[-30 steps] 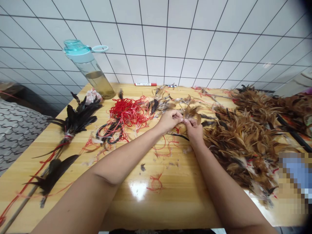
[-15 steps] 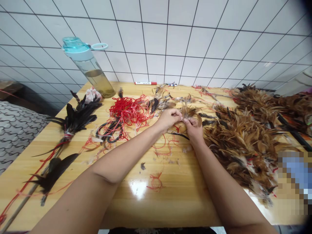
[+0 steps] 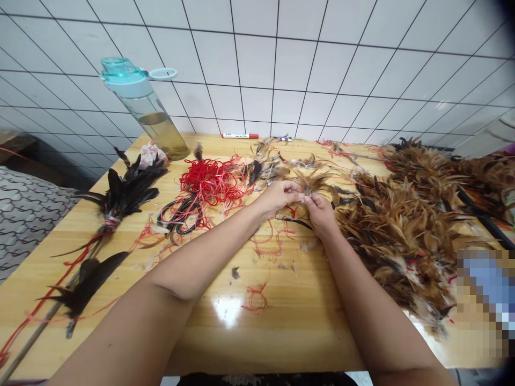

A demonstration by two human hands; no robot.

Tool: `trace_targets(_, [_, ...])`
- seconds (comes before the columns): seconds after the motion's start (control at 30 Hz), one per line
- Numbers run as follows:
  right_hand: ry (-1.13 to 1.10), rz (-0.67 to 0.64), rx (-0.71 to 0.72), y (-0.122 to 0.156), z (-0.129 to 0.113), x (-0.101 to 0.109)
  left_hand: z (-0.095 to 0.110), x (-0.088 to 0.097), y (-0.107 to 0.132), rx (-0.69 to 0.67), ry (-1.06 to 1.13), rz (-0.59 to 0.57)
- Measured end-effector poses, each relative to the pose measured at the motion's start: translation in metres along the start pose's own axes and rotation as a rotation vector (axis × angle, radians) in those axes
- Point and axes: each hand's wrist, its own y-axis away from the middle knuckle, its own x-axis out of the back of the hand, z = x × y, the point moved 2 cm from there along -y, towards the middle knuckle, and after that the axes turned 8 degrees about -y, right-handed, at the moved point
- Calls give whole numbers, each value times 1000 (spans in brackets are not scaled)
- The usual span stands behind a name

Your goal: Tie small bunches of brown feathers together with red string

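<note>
Both hands meet above the middle of the wooden table. A small bunch of brown feathers (image 3: 313, 183) fans out upward from the pinched fingertips. My right hand (image 3: 322, 213) is closed on the base of that bunch. Touching the same spot from the other side, my left hand (image 3: 280, 196) is closed with thumb and forefinger together; the fingers hide exactly what it pinches there. Just below them lie bits of red string (image 3: 273, 251) and a thin dark feather. Left of my left hand is a tangled heap of red string (image 3: 209, 179).
A big pile of brown feathers (image 3: 406, 230) covers the right side. On the left lie black feathers (image 3: 127, 192) bound to a stick (image 3: 44, 327). Behind them stands a water bottle (image 3: 151, 115). Black-handled scissors (image 3: 181, 215) and a red-capped marker (image 3: 240, 135) are also there.
The brown feathers between my fingertips have turned slightly and spread wider. My right-hand fingers have shifted a little; the hands stay in nearly the same place.
</note>
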Motion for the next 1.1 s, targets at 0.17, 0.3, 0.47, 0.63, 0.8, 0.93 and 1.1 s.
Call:
trace_targets(0.17, [-65, -86, -45, 0, -2, -3, 0, 0, 0, -29, 25, -14])
trace_targets(0.3, [-66, -96, -61, 1, -4, -3, -3, 2, -2, -28, 29, 22])
trace_targets(0.47, [-67, -9, -54, 1, -4, -4, -6, 0, -5, -55, 82, 37])
trace_targets(0.63, [-80, -16, -44, 0, -4, -6, 0, 5, -4, -93, 2, -26])
trace_targets(0.8, [-12, 74, -35, 2, -5, 0, 22, 36, -2, -126, -628, 36])
trace_targets(0.93, [-22, 123, -43, 3, -6, 2, 27, 46, 2, -84, -987, -183])
trace_targets(1.1, [-39, 125, -34, 3, -11, 0, 19, 33, 7, -39, -1211, -219])
